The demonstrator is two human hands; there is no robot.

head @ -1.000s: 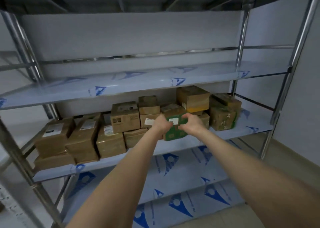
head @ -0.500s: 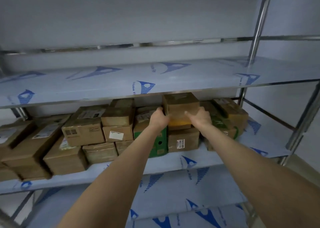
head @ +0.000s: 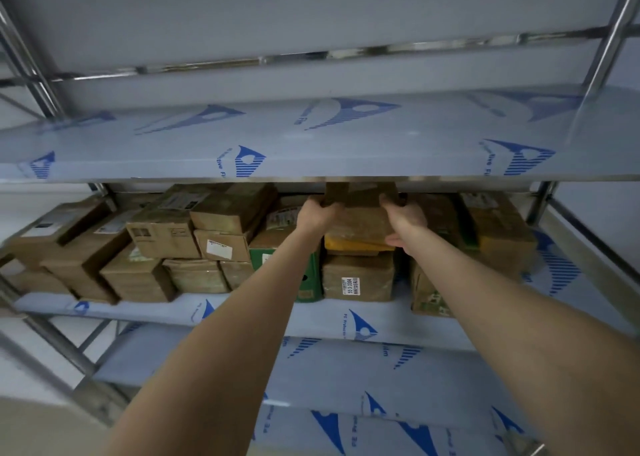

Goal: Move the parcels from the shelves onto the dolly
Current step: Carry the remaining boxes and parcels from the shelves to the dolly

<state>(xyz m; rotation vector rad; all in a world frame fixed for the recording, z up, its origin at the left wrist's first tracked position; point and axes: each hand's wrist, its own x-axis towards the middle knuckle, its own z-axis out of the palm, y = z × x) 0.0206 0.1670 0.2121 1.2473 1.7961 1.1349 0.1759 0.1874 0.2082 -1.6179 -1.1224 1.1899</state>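
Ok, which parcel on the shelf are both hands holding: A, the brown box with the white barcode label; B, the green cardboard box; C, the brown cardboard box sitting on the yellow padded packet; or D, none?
C: the left-hand grip and right-hand grip curl round the two sides of the brown cardboard box stacked on the yellow padded packet, just under the upper shelf.

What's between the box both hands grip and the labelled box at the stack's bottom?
One flat yellow parcel, seen in the head view: it lies on the labelled box, under the brown box held by the left hand and right hand.
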